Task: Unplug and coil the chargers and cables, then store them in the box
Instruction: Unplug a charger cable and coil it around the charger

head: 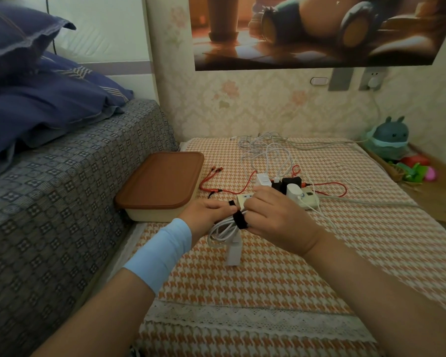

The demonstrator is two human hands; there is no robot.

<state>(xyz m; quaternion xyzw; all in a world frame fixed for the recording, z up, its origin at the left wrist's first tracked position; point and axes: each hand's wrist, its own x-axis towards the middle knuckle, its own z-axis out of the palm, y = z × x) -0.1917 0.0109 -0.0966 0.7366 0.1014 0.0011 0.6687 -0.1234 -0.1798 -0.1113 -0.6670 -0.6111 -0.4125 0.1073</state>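
— What do the person's hands have hold of?
— The left hand [206, 210], with a light-blue band [162, 251] on its wrist, curls its fingers round a coil of white cable [222, 231] just above the orange-and-cream houndstooth tablecloth [268, 279]. The right hand [273, 217] pinches a black fabric strap [238, 220] that wraps round the coil, with its thumb and fingers bent onto the strap.
— And the charger on that cable?
— A white rectangular charger block [232, 252] hangs from the coil's lower side. Whether its bottom end touches the cloth cannot be told.
— Where is the box?
— The cream plastic box with the brown lid [162, 181] sits at the cloth's left edge, against the grey patterned bed [62, 202]. Its lid is on, and it lies just beyond the left hand, not touching it.
— What is plugged in?
— Right behind the right hand lies a cream power strip [310, 199]. It carries a white square charger [263, 180], a black charger [291, 182] and a round white plug [294, 190]. A thin red cable [216, 189] lies loose between the box and the strip. A tangle of loose white cables [268, 153] lies farther back, near the wall.
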